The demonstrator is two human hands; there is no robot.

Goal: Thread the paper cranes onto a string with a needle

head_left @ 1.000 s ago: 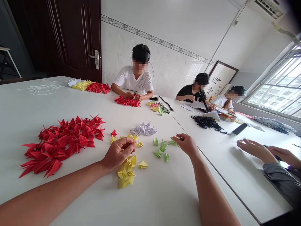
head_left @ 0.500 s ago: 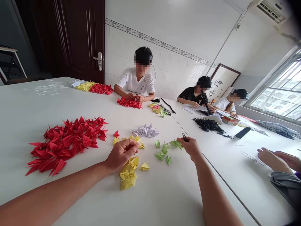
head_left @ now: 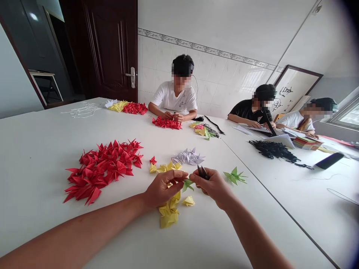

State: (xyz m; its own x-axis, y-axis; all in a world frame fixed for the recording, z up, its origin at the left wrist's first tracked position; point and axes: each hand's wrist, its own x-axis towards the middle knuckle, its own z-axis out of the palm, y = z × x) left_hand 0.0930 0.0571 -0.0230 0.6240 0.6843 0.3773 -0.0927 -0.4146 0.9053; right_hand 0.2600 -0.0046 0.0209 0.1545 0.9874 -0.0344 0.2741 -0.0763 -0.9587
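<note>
My left hand [head_left: 165, 186] is closed in a pinch above the yellow folded papers [head_left: 169, 215]; what its fingertips hold is too small to make out. My right hand [head_left: 210, 184] faces it, fingers wrapped round small dark scissors [head_left: 203, 172] whose tips point up. A green folded paper [head_left: 187, 184] shows between the two hands, just under the fingertips. Further right lies a green folded cluster [head_left: 235, 176]. Behind the hands sit white-lilac folded papers [head_left: 188, 157], and a single yellow piece [head_left: 189, 201] lies in front.
A large red pile of folded papers [head_left: 105, 168] spreads at left on the white table [head_left: 112, 239]. Across it, a person in white [head_left: 176, 98] handles red pieces. Black cords [head_left: 275, 150] and a black case [head_left: 329, 160] lie at right.
The view has turned right. My right hand has moved left with the scissors, close to my left hand. The green pieces look gathered differently, one now between the hands.
</note>
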